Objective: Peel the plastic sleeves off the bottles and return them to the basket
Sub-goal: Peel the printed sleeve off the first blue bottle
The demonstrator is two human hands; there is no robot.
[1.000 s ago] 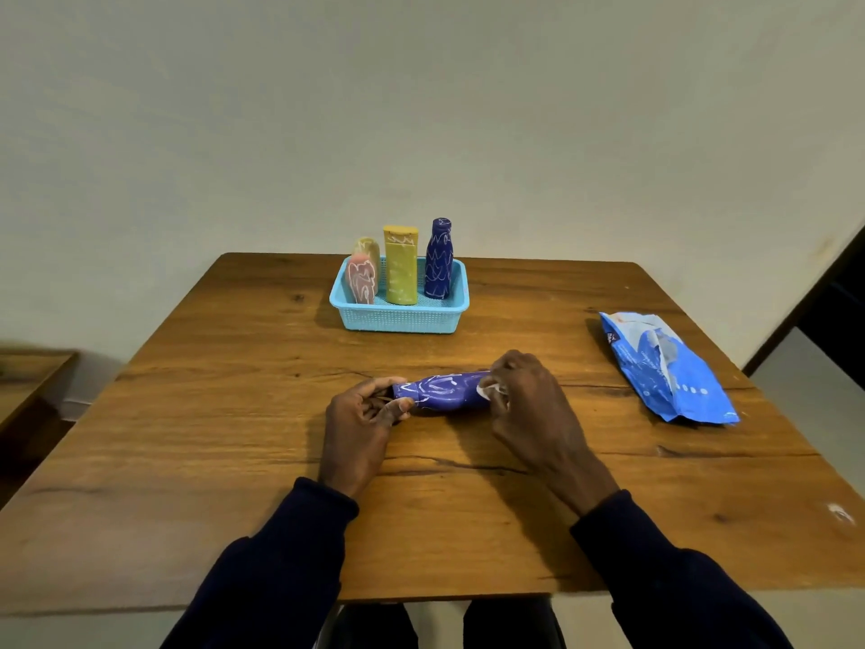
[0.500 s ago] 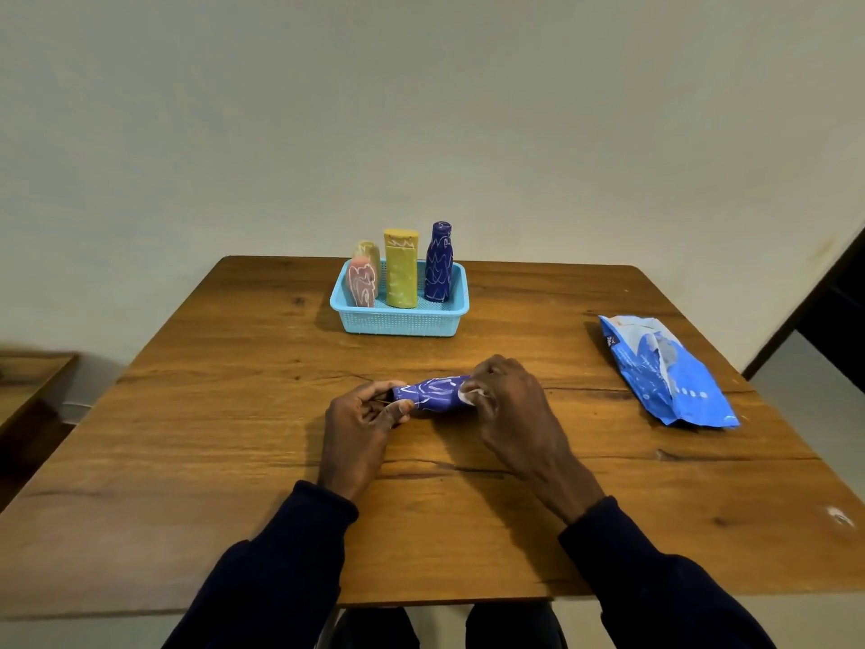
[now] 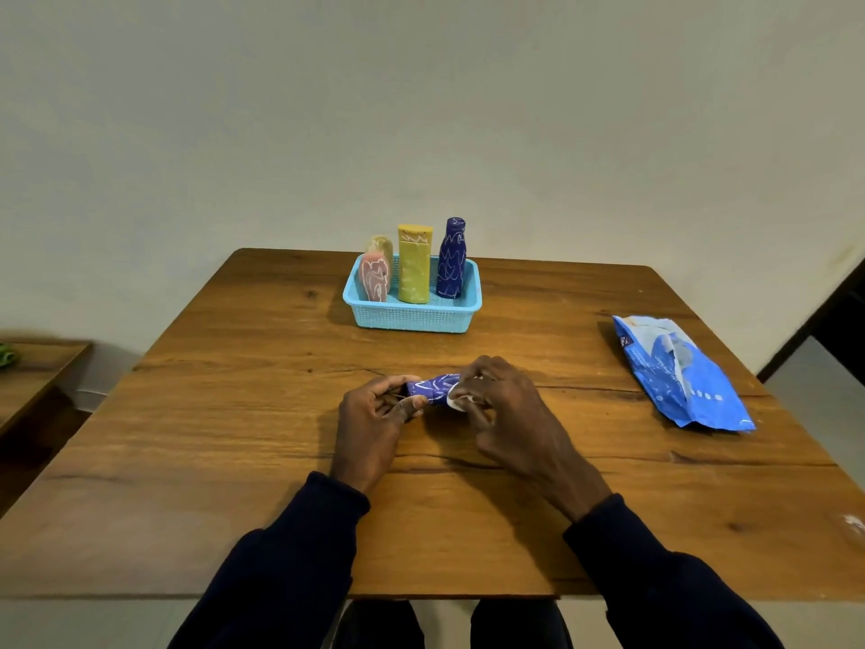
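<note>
Table [image 3: 234, 437] | basket [image 3: 412, 316]: four bottles [image 3: 374, 281] [image 3: 381, 243] [image 3: 414, 269] [image 3: 451, 260] | left hand [image 3: 370, 428], right hand [image 3: 510, 414] grip one bottle [image 3: 433, 386]

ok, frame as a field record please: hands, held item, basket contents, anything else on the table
left hand: grips the held bottle at its left end
right hand: pinches its right end, where a white patch shows
held bottle: purple sleeve on, lying sideways, near table centre
basket: light blue, far side, four upright bottles inside
basket bottles: pink bottle, beige bottle behind it, yellow bottle, purple bottle
table: wooden; blue pouch lying at right
</note>
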